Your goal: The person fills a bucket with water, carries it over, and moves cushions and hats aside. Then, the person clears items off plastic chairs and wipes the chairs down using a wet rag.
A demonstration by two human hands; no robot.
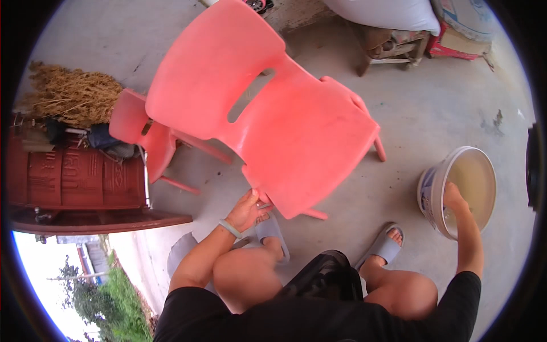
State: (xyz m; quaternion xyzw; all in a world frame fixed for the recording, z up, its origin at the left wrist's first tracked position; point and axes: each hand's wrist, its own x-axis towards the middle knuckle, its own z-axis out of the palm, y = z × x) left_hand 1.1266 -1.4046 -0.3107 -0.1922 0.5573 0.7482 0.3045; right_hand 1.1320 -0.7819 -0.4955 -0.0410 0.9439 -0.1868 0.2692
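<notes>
A pink-red plastic chair (310,137) stands in front of me, with a slot in its backrest. My left hand (245,211), with a pale band at the wrist, grips the near left edge of the seat, thumb on top. On my right, a white plastic bucket (430,196) holds cloudy, yellowish water. My right hand (454,196) is down inside it, near its left wall. The fingers of that hand are hidden, so whatever they may hold does not show.
A smaller pink chair (128,117) stands behind at left, near dried plant stalks (74,94) and a dark red door (80,176). A low wooden stool (393,48) under a white sack (384,14) stands at the far right. My sandalled feet flank the space before me.
</notes>
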